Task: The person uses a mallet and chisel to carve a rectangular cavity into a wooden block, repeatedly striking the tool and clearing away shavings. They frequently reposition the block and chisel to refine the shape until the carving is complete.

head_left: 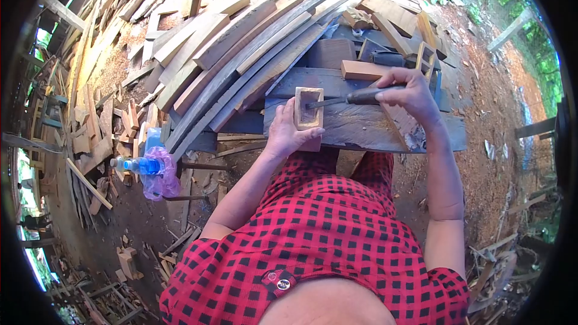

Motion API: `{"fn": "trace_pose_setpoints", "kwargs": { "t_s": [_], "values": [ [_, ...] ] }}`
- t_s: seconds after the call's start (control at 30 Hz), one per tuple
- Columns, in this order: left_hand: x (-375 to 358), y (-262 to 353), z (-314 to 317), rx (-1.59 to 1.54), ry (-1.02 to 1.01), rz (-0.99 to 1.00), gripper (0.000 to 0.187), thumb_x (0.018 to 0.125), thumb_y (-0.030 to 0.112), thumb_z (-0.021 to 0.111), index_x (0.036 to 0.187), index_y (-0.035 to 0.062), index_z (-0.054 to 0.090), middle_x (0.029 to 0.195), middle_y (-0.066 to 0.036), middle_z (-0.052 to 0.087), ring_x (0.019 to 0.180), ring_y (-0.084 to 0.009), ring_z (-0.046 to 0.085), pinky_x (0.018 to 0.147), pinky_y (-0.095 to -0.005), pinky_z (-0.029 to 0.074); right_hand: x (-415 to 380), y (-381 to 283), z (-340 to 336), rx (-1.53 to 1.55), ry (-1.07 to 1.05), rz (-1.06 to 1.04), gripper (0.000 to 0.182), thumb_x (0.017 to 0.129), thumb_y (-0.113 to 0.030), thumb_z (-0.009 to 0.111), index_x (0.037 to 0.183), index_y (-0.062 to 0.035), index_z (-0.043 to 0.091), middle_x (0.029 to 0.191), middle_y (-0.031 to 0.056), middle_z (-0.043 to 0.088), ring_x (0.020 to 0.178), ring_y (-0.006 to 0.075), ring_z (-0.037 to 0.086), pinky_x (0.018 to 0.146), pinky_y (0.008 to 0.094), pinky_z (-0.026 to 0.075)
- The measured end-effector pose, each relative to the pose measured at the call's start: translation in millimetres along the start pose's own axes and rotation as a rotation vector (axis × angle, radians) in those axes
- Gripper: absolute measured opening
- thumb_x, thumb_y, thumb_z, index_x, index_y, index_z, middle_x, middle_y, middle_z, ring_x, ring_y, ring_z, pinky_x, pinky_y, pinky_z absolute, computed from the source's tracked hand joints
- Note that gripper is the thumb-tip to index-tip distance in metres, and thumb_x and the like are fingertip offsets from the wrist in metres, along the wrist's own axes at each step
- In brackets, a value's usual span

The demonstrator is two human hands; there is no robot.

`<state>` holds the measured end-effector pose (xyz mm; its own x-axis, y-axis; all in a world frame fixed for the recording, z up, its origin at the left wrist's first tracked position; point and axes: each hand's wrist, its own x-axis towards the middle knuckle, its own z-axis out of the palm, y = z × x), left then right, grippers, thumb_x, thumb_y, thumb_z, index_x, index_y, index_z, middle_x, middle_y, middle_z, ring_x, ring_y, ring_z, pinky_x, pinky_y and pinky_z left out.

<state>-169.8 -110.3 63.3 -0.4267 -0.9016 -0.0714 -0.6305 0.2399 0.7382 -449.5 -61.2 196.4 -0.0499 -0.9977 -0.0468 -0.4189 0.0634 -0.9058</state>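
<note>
My left hand (286,132) grips a small rectangular wooden frame (309,91) near the front edge of the workbench, thumb along its near end and fingers at its left side. In my right hand (410,94) is a dark-handled tool with a narrow metal blade (365,96), pinched at the handle's rear and lying nearly level. Its blade crosses the frame's right wall, with the tip inside the opening. Below the near end of the frame, a reddish wooden block (310,144) shows beside my left thumb.
The rough plank workbench (361,132) carries a reddish wood block (363,70), a dark case (387,58) and another wooden frame (425,59). Long boards (241,66) are piled to the left. Bottles (139,165) and a pink plastic bag (164,177) sit left of me. Offcuts litter the ground.
</note>
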Motion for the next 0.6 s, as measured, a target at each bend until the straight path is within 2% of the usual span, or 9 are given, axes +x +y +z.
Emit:
{"fn": "trace_pose_setpoints", "kwargs": {
  "t_s": [0.13, 0.2, 0.3, 0.33, 0.4, 0.47, 0.53, 0.57, 0.6],
  "values": [
    [2, 4, -3, -0.072, -0.024, -0.021, 0.111, 0.058, 0.056, 0.084, 0.143, 0.0057, 0.032, 0.131, -0.019, 0.041, 0.119, -0.0374, 0.047, 0.102, -0.0444, 0.040, 3, 4, 1, 0.056, 0.063, 0.034, 0.017, 0.069, -0.008, 0.076, 0.081, -0.0011, 0.068, 0.066, 0.0013, 0.062, 0.059, 0.0057, 0.056, 0.053, 0.0209, 0.043],
    [2, 16, 6, 0.191, 0.272, 0.191, 0.111, 0.057, 0.050, 0.085, 0.144, 0.0066, 0.031, 0.133, -0.018, 0.040, 0.127, -0.0369, 0.039, 0.106, -0.0436, 0.035, -1, 15, 2, 0.106, 0.076, 0.029, 0.016, 0.069, -0.008, 0.076, 0.082, -0.0019, 0.069, 0.066, 0.0008, 0.062, 0.059, 0.0054, 0.056, 0.053, 0.0207, 0.042],
    [5, 42, 12, 0.173, 0.246, 0.315, 0.107, 0.059, 0.047, 0.084, 0.145, 0.0113, 0.030, 0.136, -0.017, 0.039, 0.133, -0.0381, 0.031, 0.110, -0.0468, 0.028, -2, 27, -2, 0.179, 0.077, 0.013, 0.015, 0.070, -0.009, 0.076, 0.082, -0.0031, 0.069, 0.065, 0.0002, 0.062, 0.058, 0.0049, 0.055, 0.053, 0.0200, 0.042],
    [8, 51, 17, 0.174, 0.244, 0.310, 0.107, 0.059, 0.047, 0.084, 0.145, 0.0113, 0.030, 0.136, -0.017, 0.039, 0.133, -0.0381, 0.031, 0.110, -0.0468, 0.028, -3, 29, -2, 0.201, 0.066, -0.004, 0.015, 0.070, -0.009, 0.077, 0.081, -0.0035, 0.069, 0.065, 0.0003, 0.062, 0.058, 0.0047, 0.055, 0.053, 0.0195, 0.041],
    [16, 71, 28, 0.286, 0.198, 0.493, 0.105, 0.058, 0.041, 0.084, 0.144, 0.0128, 0.030, 0.137, -0.015, 0.038, 0.134, -0.0384, 0.030, 0.110, -0.0525, 0.025, -4, 31, -4, 0.202, 0.052, -0.013, 0.014, 0.070, -0.008, 0.076, 0.082, -0.0030, 0.070, 0.067, 0.0008, 0.063, 0.060, 0.0048, 0.057, 0.054, 0.0191, 0.043],
    [24, 87, 39, 0.257, 0.171, 0.503, 0.097, 0.063, 0.034, 0.081, 0.144, 0.0141, 0.031, 0.137, -0.013, 0.039, 0.135, -0.0377, 0.029, 0.109, -0.0581, 0.024, -2, 32, -4, 0.197, 0.039, -0.030, 0.014, 0.071, -0.006, 0.076, 0.083, -0.0025, 0.070, 0.069, 0.0013, 0.065, 0.062, 0.0049, 0.058, 0.056, 0.0187, 0.044],
    [36, 95, 49, 0.157, 0.139, 0.581, 0.089, 0.067, 0.027, 0.077, 0.143, 0.0145, 0.032, 0.136, -0.013, 0.041, 0.137, -0.0367, 0.028, 0.109, -0.0617, 0.021, 0, 37, 2, 0.199, 0.074, -0.296, 0.014, 0.072, -0.003, 0.076, 0.085, -0.0016, 0.071, 0.074, 0.0020, 0.066, 0.066, 0.0053, 0.059, 0.060, 0.0185, 0.046],
    [39, 98, 54, 0.085, 0.250, 0.640, 0.074, 0.069, 0.016, 0.071, 0.136, 0.0121, 0.039, 0.123, -0.014, 0.050, 0.125, -0.0359, 0.042, 0.103, -0.0563, 0.031, -2, 38, 1, 0.197, 0.073, -0.297, 0.014, 0.072, -0.003, 0.076, 0.085, -0.0016, 0.071, 0.074, 0.0020, 0.066, 0.066, 0.0053, 0.059, 0.060, 0.0185, 0.046],
    [42, 100, 55, 0.084, 0.250, 0.638, 0.074, 0.069, 0.016, 0.071, 0.136, 0.0121, 0.039, 0.123, -0.014, 0.050, 0.125, -0.0359, 0.042, 0.103, -0.0563, 0.031, -5, 34, 2, 0.248, 0.056, -0.185, 0.014, 0.072, -0.002, 0.075, 0.085, -0.0014, 0.071, 0.075, 0.0019, 0.066, 0.067, 0.0055, 0.060, 0.062, 0.0190, 0.047]
  ]
}}
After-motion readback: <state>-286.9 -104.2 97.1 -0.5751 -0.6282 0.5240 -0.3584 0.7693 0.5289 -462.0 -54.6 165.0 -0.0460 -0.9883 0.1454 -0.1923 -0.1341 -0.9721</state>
